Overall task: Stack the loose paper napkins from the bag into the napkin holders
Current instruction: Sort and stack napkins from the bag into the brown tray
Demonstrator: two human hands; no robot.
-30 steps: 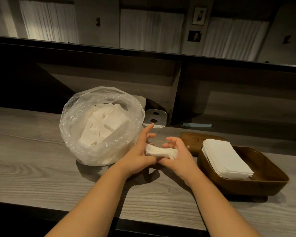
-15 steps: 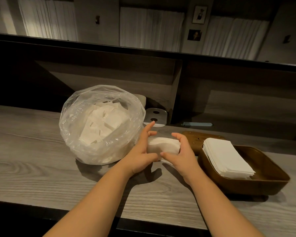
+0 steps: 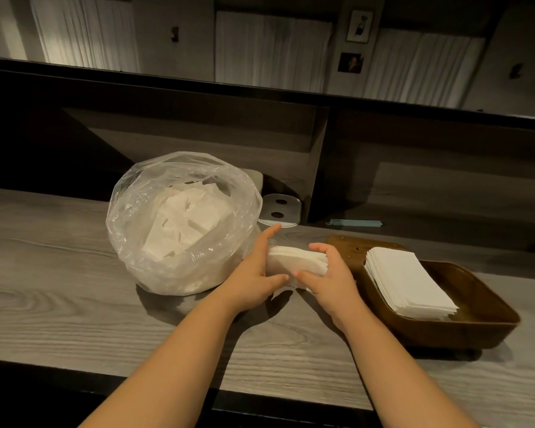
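A small stack of white napkins (image 3: 294, 261) stands on the wooden counter between my hands. My left hand (image 3: 253, 273) holds its left end, fingers straight along the side and thumb under the front. My right hand (image 3: 328, 276) grips its right end with curled fingers over the top. Just left of them sits a clear plastic bag (image 3: 179, 223), open and full of loose white napkins. To the right lies a brown wooden napkin holder (image 3: 482, 322) with a neat white pile (image 3: 408, 279) leaning in it.
The grey wood counter (image 3: 59, 288) runs left to right, with a dark front edge near me. Behind the bag lie a clear plate with two holes (image 3: 280, 210) and a pale blue strip (image 3: 354, 223). A dark shelf unit backs the counter.
The napkins were a crumpled bunch between my hands; now they form a squarer, taller stack. Both hands shifted slightly outward to its ends.
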